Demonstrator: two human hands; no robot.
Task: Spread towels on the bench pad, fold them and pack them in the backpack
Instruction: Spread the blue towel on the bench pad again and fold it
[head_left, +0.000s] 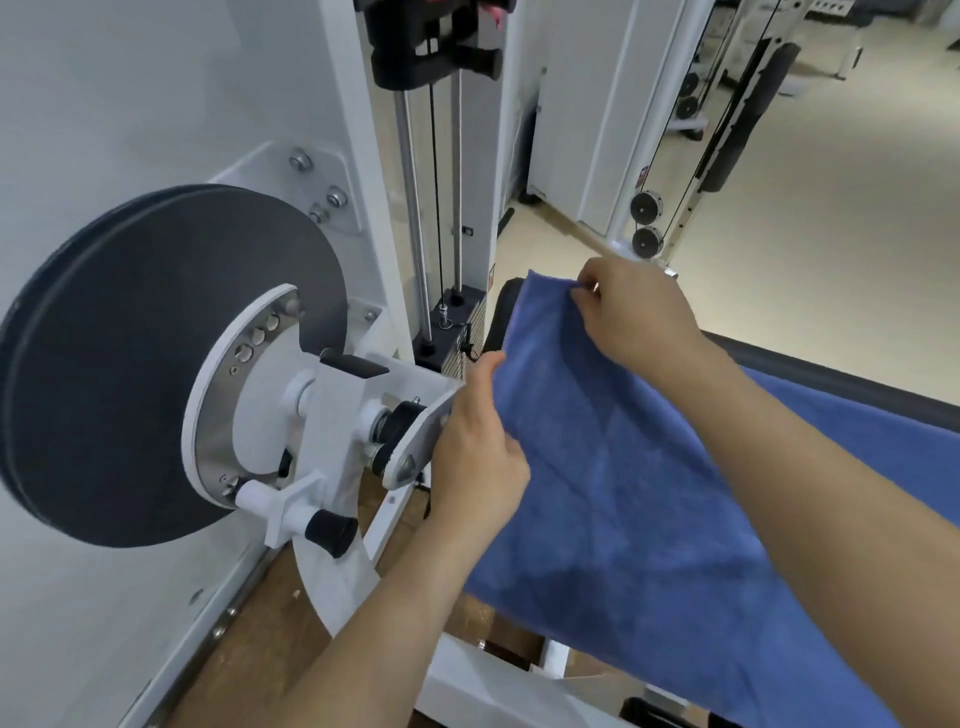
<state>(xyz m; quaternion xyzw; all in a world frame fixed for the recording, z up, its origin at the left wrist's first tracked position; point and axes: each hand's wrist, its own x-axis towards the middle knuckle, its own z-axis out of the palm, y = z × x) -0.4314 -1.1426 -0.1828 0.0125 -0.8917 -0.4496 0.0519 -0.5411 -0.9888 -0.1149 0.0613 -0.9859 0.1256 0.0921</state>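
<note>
Here, your left hand (478, 457) and right hand (639, 312) pinch the towel (649, 493) at the desk's (857, 387) far end, each grip tight on cloth; the towel lies on the desk, its long axis along the desk's.

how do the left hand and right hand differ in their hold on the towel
The left hand grips the towel's left edge, the fabric wrapped in its curled fingers; the right hand pinches the far edge with its fingertips. The left hand is nearer the camera, beside the white machine; the right hand reaches farther out. Both hold the same blue towel.
</note>
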